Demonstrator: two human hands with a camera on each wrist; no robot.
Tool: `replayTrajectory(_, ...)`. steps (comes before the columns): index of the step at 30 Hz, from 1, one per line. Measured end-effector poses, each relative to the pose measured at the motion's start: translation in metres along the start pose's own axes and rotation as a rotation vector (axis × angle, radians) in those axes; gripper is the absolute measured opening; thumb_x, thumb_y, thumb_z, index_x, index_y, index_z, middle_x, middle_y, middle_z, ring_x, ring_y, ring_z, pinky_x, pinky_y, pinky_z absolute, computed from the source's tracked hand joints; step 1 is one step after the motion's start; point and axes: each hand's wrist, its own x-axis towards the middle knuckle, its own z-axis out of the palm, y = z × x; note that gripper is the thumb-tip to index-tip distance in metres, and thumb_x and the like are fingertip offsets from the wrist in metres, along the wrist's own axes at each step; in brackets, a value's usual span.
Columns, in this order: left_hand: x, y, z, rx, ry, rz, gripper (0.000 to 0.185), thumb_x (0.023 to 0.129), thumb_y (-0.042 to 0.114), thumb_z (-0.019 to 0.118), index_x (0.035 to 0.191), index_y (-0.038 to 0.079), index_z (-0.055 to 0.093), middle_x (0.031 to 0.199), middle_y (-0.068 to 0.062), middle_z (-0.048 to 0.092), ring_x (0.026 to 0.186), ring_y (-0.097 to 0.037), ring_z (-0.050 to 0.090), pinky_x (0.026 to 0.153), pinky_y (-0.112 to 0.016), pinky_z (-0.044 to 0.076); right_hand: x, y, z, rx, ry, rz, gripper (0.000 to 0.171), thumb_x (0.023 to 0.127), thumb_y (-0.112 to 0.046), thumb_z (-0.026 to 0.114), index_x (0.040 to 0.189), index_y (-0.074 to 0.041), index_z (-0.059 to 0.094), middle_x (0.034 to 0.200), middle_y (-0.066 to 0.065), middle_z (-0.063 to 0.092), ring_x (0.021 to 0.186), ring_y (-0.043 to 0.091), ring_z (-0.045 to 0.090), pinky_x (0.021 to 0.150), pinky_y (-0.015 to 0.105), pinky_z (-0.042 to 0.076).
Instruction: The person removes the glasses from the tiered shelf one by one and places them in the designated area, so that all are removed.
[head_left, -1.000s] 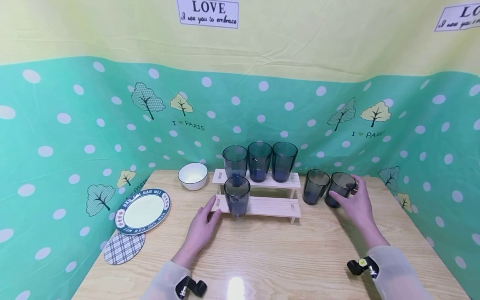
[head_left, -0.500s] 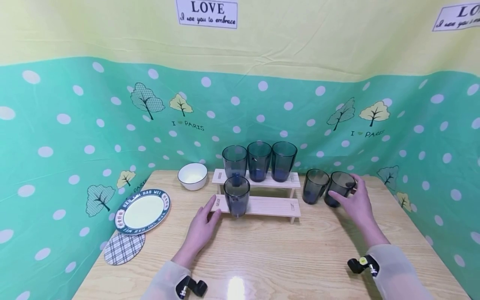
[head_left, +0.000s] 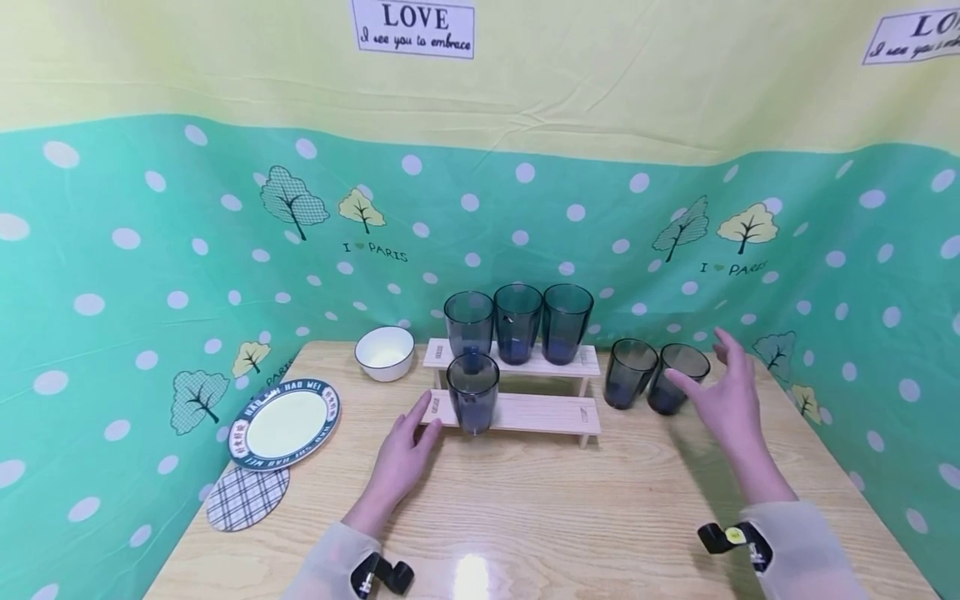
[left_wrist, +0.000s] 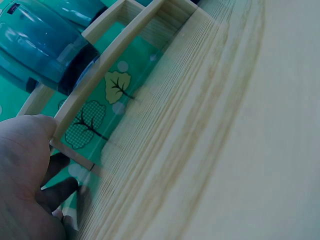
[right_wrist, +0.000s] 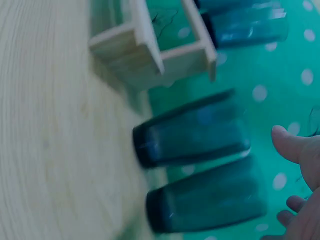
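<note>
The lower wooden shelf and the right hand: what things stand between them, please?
In the head view, between the lower wooden shelf and the right hand stand an inner dark glass and, beside it, an outer dark glass.

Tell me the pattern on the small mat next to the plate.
Plaid: dark lines crossing on white. The mat shows best in the head view.

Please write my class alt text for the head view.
A person's open right hand is beside two dark glasses on a wooden table, while the left hand rests at the left end of a two-step rack bearing four more glasses. A white bowl and a plate sit further left, before a dotted cloth.
</note>
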Motion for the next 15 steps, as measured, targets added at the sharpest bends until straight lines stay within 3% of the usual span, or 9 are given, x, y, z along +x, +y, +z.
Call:
replayTrajectory(7,0.000,-0.001,0.000,-0.003,-0.002,-0.001,0.062,0.117,0.043,0.056,0.173,0.024,0.039,0.176,-0.008,0.039,0.161,-0.055,0.023,0.131,-0.070,0.020,-0.015,-0.038,0.002,0.051,0.024,-0.076,0.111,0.096,-0.039,0.090,0.178,-0.022,0.018,0.172,0.022,0.033,0.159,0.045,0.032,0.127,0.071,0.030)
replayTrajectory(15,0.001,-0.001,0.001,0.001,0.001,-0.001,0.062,0.116,0.043,0.056,0.173,0.024,0.040,0.175,-0.009,0.039,0.161,-0.055,0.024,0.131,-0.070,0.020,-0.033,-0.070,0.016,0.100,-0.002,-0.164,0.106,0.095,-0.028,0.092,0.177,-0.024,0.024,0.172,0.017,0.038,0.159,0.044,0.033,0.131,0.065,0.028)
